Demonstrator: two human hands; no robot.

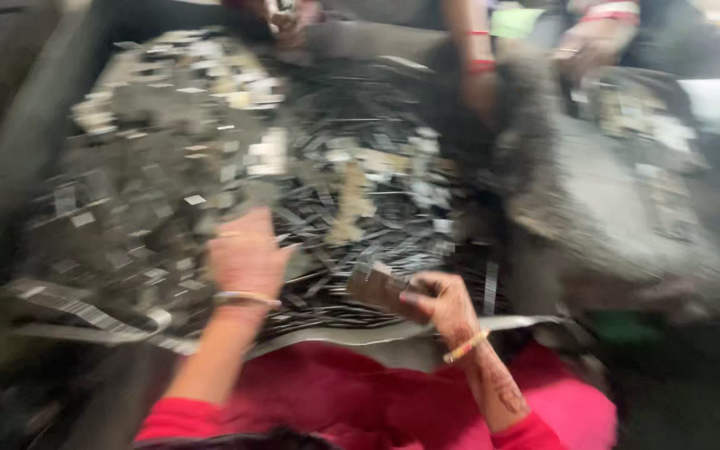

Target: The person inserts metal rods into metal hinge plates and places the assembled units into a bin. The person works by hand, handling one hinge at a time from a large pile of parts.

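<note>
Right hand [443, 304] grips flat metal stack [379, 287], long axis pointing up-left

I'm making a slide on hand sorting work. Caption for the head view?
Left hand rests on a heap of small metal pieces; right hand holds a stack of plates.

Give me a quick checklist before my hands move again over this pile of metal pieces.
1. Right hand grips a stack of flat metal pieces: ok.
2. Left hand rests on the pile of small metal plates: ok.
3. What the left hand's fingers hold: cannot tell, blurred.
4. Co-workers' hands at the far side, apart from yours: ok.
5. Sharp view of the dark thin strips: not ok.
</note>
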